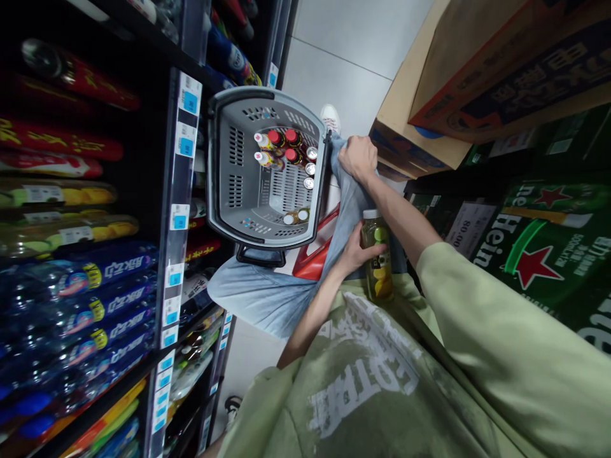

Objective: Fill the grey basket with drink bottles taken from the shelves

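My left hand (356, 251) is wrapped round a clear bottle (378, 257) of yellow-green drink with fruit slices and a white cap, held upright over my lap. My right hand (359, 159) lies knuckles up on my denim knee, right beside the rim of a grey plastic shopping basket (233, 172). Its fingers curl downward and what they grip is hidden. The basket rests against my leg and holds red-capped bottles (281, 146) and several small cans (310, 168).
A dark shelf unit (181, 191) with blue price tags fills the left, stocked with water bottles (76, 299) and snack tubes. Cardboard boxes (477, 70) and green beer cartons (548, 254) stack on the right. Pale tiled floor (353, 44) runs ahead.
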Available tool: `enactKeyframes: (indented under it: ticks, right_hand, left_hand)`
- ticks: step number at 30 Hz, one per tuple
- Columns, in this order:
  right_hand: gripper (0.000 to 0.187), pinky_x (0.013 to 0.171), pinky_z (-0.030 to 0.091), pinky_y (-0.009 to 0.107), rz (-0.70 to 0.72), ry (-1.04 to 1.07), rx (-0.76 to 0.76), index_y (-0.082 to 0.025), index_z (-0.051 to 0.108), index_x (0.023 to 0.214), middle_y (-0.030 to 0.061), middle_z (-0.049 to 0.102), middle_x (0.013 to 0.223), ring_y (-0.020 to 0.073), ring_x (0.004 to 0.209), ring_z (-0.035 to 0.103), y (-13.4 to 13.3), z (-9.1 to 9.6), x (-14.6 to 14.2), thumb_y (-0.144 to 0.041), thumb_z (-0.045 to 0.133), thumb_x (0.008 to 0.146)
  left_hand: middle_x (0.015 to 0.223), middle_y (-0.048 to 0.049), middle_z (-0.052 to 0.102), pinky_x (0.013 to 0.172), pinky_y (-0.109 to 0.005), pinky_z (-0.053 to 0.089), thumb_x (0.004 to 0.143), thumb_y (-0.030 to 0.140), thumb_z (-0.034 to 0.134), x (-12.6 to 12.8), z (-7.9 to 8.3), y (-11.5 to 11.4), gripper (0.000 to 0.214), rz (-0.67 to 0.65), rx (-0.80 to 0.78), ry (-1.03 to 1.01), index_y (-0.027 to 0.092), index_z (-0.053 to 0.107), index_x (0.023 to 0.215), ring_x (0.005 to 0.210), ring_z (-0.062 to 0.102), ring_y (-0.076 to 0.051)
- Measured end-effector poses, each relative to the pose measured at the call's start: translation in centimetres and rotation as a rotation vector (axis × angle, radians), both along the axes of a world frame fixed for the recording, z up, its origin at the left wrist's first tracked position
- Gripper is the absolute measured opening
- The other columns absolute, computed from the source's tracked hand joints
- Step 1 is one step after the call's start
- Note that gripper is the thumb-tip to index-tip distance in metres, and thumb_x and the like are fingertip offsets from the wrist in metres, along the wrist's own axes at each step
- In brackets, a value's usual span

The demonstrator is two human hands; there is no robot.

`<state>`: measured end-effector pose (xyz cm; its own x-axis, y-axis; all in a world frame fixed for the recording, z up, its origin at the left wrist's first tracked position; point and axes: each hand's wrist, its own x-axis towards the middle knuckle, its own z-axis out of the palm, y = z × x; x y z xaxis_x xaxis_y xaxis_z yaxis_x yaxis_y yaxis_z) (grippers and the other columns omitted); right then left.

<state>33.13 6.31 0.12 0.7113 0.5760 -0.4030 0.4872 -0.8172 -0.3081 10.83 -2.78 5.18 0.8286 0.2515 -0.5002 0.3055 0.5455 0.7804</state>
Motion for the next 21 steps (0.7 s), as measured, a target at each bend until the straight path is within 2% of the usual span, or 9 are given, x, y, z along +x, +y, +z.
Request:
enactKeyframes:
  ticks: [6, 10, 14, 17, 21]
  right_hand:
    - [0.060, 0.114, 0.049, 0.062, 0.000, 0.001, 0.016, -0.004, 0.069, 0.141, 0.0272, 0.072, 0.130, 0.0464, 0.138, 0.059, 0.06, -0.58, 0.02, -0.045, 0.038, 0.111]
    - [0.059, 0.115, 0.049, 0.061, -0.007, 0.000, 0.013, -0.004, 0.069, 0.140, 0.0275, 0.071, 0.132, 0.0454, 0.138, 0.060, 0.13, -0.54, -0.08, -0.045, 0.038, 0.111]
    - [0.060, 0.116, 0.049, 0.060, -0.007, 0.011, 0.015, -0.004, 0.069, 0.140, 0.0273, 0.071, 0.133, 0.0443, 0.138, 0.060, 0.09, -0.42, -0.04, -0.043, 0.034, 0.111]
    - [0.061, 0.116, 0.048, 0.059, -0.004, 0.016, 0.000, -0.004, 0.069, 0.139, 0.0271, 0.071, 0.132, 0.0444, 0.139, 0.059, 0.04, -0.41, 0.04, -0.046, 0.033, 0.112]
    - [0.061, 0.117, 0.048, 0.060, -0.001, 0.017, 0.012, -0.004, 0.069, 0.140, 0.0264, 0.072, 0.131, 0.0447, 0.140, 0.059, 0.01, -0.43, 0.04, -0.045, 0.034, 0.112]
  left_hand:
    - [0.128, -0.0094, 0.071, 0.109, -0.046, 0.054, 0.069, 0.052, 0.093, 0.19, 0.31, 0.08, 0.076, -0.036, 0.103, 0.008, 0.020, 0.062, 0.131, 0.123, 0.067, -0.032]
    - [0.120, -0.0079, 0.071, 0.108, -0.045, 0.054, 0.064, 0.052, 0.098, 0.04, 0.15, 0.10, 0.079, -0.030, 0.115, 0.026, 0.020, 0.061, 0.126, 0.118, 0.067, -0.031]
    - [0.118, -0.0075, 0.073, 0.104, -0.045, 0.056, 0.065, 0.057, 0.097, -0.08, 0.01, 0.17, 0.081, -0.027, 0.089, 0.026, 0.019, 0.062, 0.128, 0.113, 0.069, -0.031]
    - [0.124, -0.0085, 0.073, 0.105, -0.047, 0.056, 0.067, 0.061, 0.095, -0.15, -0.17, 0.15, 0.086, -0.021, 0.077, 0.018, 0.020, 0.061, 0.134, 0.116, 0.070, -0.032]
    - [0.143, -0.0121, 0.067, 0.116, -0.050, 0.052, 0.063, 0.063, 0.098, -0.24, -0.50, -0.18, 0.105, 0.047, 0.058, 0.005, 0.022, 0.053, 0.149, 0.134, 0.065, -0.035]
